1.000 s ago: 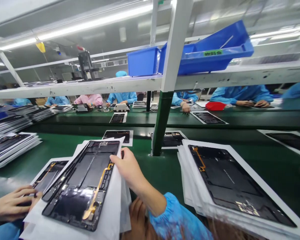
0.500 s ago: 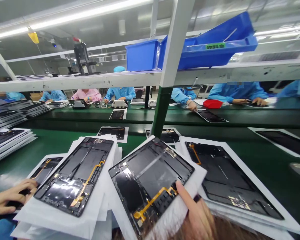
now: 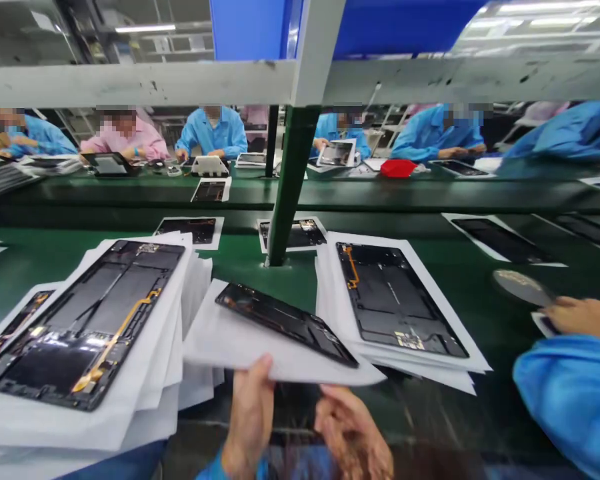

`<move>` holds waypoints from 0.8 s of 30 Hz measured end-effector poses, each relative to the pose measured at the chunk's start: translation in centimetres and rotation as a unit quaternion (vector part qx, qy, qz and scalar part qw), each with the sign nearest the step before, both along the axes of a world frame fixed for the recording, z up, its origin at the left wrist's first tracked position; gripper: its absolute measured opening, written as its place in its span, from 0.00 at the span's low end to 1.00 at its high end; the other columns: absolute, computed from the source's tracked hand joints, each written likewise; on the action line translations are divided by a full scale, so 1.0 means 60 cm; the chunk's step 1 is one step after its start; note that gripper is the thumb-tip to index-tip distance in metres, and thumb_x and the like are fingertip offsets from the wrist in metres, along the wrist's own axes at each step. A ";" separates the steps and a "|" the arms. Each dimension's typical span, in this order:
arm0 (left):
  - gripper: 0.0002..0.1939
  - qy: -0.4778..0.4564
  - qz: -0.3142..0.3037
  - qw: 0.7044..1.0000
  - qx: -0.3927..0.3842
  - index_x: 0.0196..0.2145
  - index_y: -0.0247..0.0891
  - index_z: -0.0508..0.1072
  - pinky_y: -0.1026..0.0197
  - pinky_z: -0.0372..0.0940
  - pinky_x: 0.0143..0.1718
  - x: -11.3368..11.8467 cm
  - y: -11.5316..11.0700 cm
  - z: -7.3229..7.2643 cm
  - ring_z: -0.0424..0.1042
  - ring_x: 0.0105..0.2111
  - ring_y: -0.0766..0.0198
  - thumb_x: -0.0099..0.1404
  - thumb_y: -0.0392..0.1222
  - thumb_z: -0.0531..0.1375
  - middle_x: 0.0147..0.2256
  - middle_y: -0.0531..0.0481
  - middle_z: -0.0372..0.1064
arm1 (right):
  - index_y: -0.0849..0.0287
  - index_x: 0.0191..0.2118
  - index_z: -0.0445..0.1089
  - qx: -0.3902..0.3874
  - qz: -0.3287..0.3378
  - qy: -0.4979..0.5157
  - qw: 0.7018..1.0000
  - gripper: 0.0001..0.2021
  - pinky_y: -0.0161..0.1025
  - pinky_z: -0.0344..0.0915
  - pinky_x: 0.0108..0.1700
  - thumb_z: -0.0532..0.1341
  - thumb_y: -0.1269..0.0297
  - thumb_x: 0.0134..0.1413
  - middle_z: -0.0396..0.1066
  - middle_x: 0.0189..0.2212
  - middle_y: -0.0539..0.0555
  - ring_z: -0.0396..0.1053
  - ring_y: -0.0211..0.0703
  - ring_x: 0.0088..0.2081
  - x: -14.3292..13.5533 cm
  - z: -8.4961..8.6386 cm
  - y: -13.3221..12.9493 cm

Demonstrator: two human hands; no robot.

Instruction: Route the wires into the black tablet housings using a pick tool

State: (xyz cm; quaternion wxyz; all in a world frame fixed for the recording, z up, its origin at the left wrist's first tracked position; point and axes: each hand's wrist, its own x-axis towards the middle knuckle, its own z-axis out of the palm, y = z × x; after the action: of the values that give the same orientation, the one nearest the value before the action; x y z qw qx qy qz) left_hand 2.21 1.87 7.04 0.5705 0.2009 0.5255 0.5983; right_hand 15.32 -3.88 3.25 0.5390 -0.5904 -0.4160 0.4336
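A black tablet housing (image 3: 285, 323) lies on a white paper sheet (image 3: 240, 337), raised over the bench between two stacks and tipped so that its inner face shows at a low slant. My left hand (image 3: 253, 403) pinches the near edge of the sheet, thumb on top and fingers hidden beneath. Just under the same edge, farther right, is my right hand (image 3: 353, 427), its fingers loosely bent and apart, the fingertips at the paper; firm contact is unclear. Left of the sheet, another housing with an orange flex cable (image 3: 123, 337) tops a stack of papers.
A second stack, topped by a tablet housing (image 3: 397, 297), stands right. A green post (image 3: 293, 180) rises behind the sheet. At right, a co-worker's hand (image 3: 587, 317) is beside a round disc (image 3: 523, 287); a blue sleeve (image 3: 570, 400) reaches in. More co-workers sit across the bench.
The held sheet and housing have gone from facing me to a flatter slant. My left hand has come into view on the edge; my right hand has left the housing's side. The view tilts down.
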 end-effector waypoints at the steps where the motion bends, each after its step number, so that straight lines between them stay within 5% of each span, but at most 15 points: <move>1: 0.22 -0.044 -0.018 0.998 0.030 0.53 0.62 0.70 0.47 0.72 0.51 0.017 0.014 -0.006 0.74 0.53 0.48 0.61 0.52 0.65 0.48 0.59 0.77 | 0.49 0.46 0.76 -0.006 0.001 0.005 1.000 0.19 0.39 0.65 0.28 0.64 0.44 0.54 0.70 0.24 0.50 0.65 0.43 0.23 0.002 -0.007 0.004; 8: 0.32 0.008 0.071 0.997 0.012 0.56 0.46 0.65 0.51 0.63 0.62 0.034 0.068 -0.046 0.70 0.58 0.53 0.55 0.45 0.67 0.55 0.46 0.72 | 0.54 0.31 0.77 -0.056 0.043 -0.010 0.997 0.22 0.41 0.66 0.25 0.61 0.38 0.53 0.66 0.18 0.50 0.63 0.44 0.19 0.004 -0.021 0.016; 13: 0.33 0.069 0.072 0.995 -0.019 0.51 0.46 0.63 0.54 0.68 0.54 0.015 0.079 -0.074 0.74 0.49 0.56 0.48 0.35 0.67 0.47 0.49 0.73 | 0.48 0.26 0.75 -0.056 0.061 -0.080 0.993 0.17 0.44 0.71 0.36 0.61 0.43 0.55 0.74 0.23 0.51 0.73 0.52 0.28 0.020 -0.001 0.007; 17: 0.33 0.085 0.040 0.995 -0.021 0.51 0.45 0.65 0.58 0.68 0.52 -0.009 0.062 -0.064 0.74 0.47 0.58 0.46 0.36 0.66 0.46 0.52 0.74 | 0.49 0.31 0.76 -0.063 0.064 -0.139 0.986 0.15 0.42 0.70 0.32 0.61 0.45 0.55 0.77 0.28 0.53 0.74 0.52 0.30 0.051 0.000 0.009; 24: 0.40 0.048 -0.039 0.995 -0.080 0.55 0.41 0.68 0.55 0.72 0.48 -0.053 0.012 -0.019 0.77 0.45 0.51 0.42 0.42 0.68 0.44 0.49 0.79 | 0.57 0.47 0.75 -0.121 -0.041 -0.145 0.981 0.23 0.43 0.72 0.44 0.63 0.46 0.52 0.79 0.39 0.59 0.77 0.52 0.39 0.083 -0.005 0.021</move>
State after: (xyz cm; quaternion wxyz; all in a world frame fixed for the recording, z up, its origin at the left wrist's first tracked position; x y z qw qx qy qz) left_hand -0.97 2.59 5.87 0.5818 0.2040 0.5900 0.5213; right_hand 20.31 -2.63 2.95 0.4146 -0.7246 -0.4094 0.3680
